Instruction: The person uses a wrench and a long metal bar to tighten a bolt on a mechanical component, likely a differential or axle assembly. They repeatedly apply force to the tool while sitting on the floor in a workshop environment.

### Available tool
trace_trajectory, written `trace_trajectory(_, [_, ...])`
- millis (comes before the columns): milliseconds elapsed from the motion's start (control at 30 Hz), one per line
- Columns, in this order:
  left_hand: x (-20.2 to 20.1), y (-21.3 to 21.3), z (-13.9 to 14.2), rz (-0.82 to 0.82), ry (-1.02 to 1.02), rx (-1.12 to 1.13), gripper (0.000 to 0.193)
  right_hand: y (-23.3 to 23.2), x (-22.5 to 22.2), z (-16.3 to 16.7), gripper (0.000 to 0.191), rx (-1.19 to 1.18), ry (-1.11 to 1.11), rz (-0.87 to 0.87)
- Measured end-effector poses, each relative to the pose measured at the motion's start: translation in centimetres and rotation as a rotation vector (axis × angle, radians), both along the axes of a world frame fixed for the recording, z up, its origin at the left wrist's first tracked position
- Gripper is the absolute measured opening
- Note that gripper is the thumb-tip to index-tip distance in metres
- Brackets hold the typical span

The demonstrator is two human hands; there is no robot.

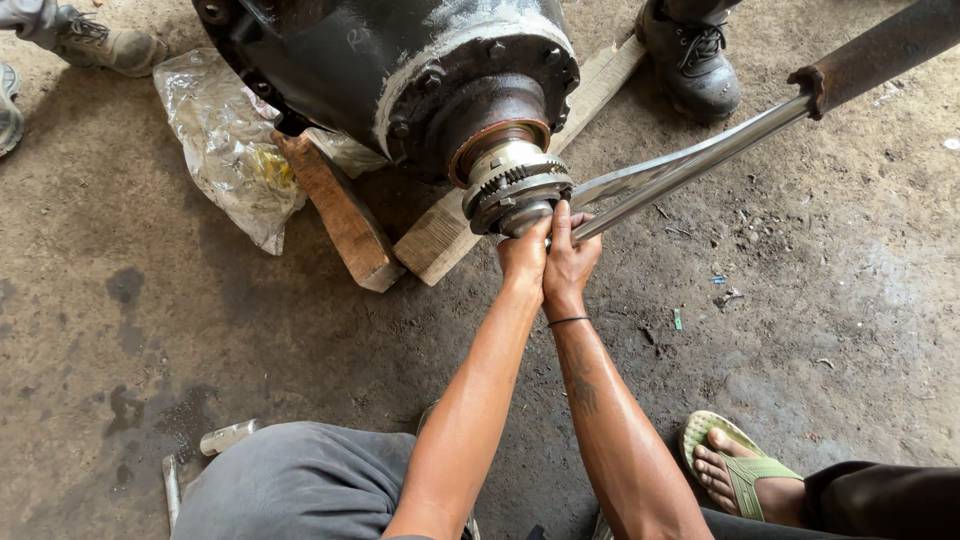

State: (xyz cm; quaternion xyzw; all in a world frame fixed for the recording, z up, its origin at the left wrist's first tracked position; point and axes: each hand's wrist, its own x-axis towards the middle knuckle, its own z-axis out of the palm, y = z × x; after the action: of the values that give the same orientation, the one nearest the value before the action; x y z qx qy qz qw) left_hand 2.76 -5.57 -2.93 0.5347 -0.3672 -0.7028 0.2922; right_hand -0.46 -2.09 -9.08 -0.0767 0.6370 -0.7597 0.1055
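Note:
A large black axle housing (400, 60) rests on wooden blocks (340, 215) on the dirt floor. Its shaft end carries a toothed metal nut (515, 185). A long shiny wrench (690, 165) sits on that nut, its handle slid into a rusty pipe (880, 50) reaching to the upper right. My left hand (525, 258) and my right hand (568, 255) press together against the wrench head just below the nut, fingers wrapped on it. A thin black band circles my right wrist.
A crumpled clear plastic bag (225, 145) lies left of the housing. Other people's boots stand at the top left (105, 45) and top right (692, 60). A foot in a green sandal (735, 470) is at the lower right. A small metal piece (228, 437) lies at the lower left.

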Motion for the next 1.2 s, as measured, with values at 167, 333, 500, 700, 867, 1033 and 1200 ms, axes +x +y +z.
trace_trajectory(167, [0.3, -0.1, 0.3, -0.09, -0.075, 0.038, 0.046, 0.0, 0.1, 0.2, 0.035, 0.025, -0.011, -0.004])
trace_trajectory(333, [0.4, 0.1, 0.5, -0.098, -0.114, 0.049, 0.042, 0.0, 0.0, -0.2, 0.034, -0.008, -0.015, -0.004])
trace_trajectory(500, [0.3, 0.5, 0.8, -0.03, -0.149, 0.015, 0.045, -0.1, -0.3, -0.3, 0.037, -0.04, -0.088, -0.015])
trace_trajectory(700, [0.6, 0.3, 1.4, -0.001, -0.021, 0.023, 0.044, -0.5, 0.0, 0.8, 0.044, -0.021, -0.429, -0.047])
trace_trajectory(867, [0.8, 0.3, 1.7, 0.007, 0.157, 0.069, 0.039, -0.9, 0.1, 1.4, 0.041, -0.275, -0.536, -0.085])
trace_trajectory(1033, [0.9, 0.3, 2.1, 0.003, 0.287, 0.099, 0.032, -0.9, 0.0, 1.6, 0.047, -0.206, -0.576, -0.057])
trace_trajectory(1200, [1.0, 0.2, 2.2, -0.041, 0.313, 0.127, 0.028, -0.3, 0.1, 1.9, 0.052, -0.157, -0.543, -0.052])
